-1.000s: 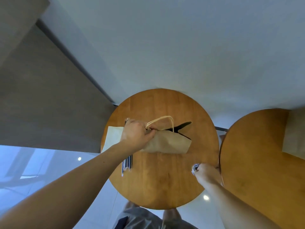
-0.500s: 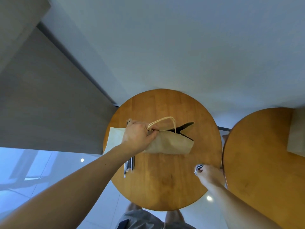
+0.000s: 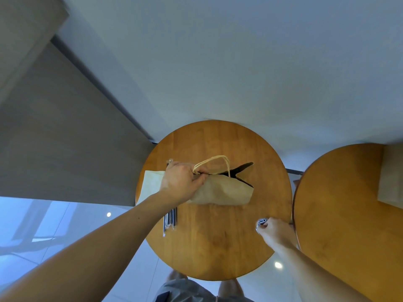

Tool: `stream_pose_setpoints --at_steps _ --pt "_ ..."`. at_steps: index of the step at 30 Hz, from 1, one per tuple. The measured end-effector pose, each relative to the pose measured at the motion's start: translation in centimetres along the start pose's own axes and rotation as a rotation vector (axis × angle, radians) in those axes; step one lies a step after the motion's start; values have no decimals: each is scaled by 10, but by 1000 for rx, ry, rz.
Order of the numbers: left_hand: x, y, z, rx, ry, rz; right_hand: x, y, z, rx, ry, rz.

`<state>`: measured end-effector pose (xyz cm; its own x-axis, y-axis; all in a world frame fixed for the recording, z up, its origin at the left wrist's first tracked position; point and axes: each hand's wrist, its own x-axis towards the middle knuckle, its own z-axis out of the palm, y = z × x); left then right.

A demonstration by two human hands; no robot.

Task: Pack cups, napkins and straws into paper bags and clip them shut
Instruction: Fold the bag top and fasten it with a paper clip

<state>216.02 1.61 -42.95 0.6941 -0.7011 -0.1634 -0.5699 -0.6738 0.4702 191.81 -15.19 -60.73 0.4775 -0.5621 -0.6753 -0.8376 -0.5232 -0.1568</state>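
Left hand (image 3: 182, 182): fingers and thumb curled over the left end of the top edge of the paper bag (image 3: 224, 191), pinching the two sides together there. Right hand (image 3: 276, 233): near the right rim of the table, fingertips pinching a small metal clip (image 3: 261, 221), well apart from the bag. The paper bag is brown and sits at the middle of the round wooden table (image 3: 218, 245). Its mouth is closed under the left hand and gapes dark at the right end, and a pale twisted handle loop (image 3: 214, 161) arches above the edge. Surface: the table top is an orange-brown plank, seen from above. A second round wooden table (image 3: 340, 219) of the same colour stands just beside it on the right. Room: a pale wall (image 3: 218, 62) lies behind the tables, a grey panel (image 3: 54, 149) stands to the left, and the glossy light floor (image 3: 43, 227) shows reflected lamp spots. Other items: white napkins (image 3: 151, 185) lie at the left rim, partly hidden by the left wrist. A bundle of dark wrapped straws (image 3: 170, 219) lies beside them, and the left forearm crosses over it. A flat pale item (image 3: 390, 177) lies on the second table at the frame edge; what it is cannot be told. Grey shorts (image 3: 185, 290) show at the bottom edge. Against the frame one second earlier: both hands keep the same grips and the same places relative to the table. The bag mouth gapes as before, and the napkins and straws are unmoved. Only the view has drifted slightly.
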Motion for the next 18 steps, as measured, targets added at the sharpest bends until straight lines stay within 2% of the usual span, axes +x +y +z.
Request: stream_pose_setpoints --at_steps 7,13,18 --pt "-1 1 0 -24 38 16 3 -4 5 -13 -55 -5" --pt "-1 1 0 -27 37 15 -7 -6 -4 -20 45 -21" --pt "-2 1 -1 -34 50 3 -5 -5 -4 -54 16 -38"
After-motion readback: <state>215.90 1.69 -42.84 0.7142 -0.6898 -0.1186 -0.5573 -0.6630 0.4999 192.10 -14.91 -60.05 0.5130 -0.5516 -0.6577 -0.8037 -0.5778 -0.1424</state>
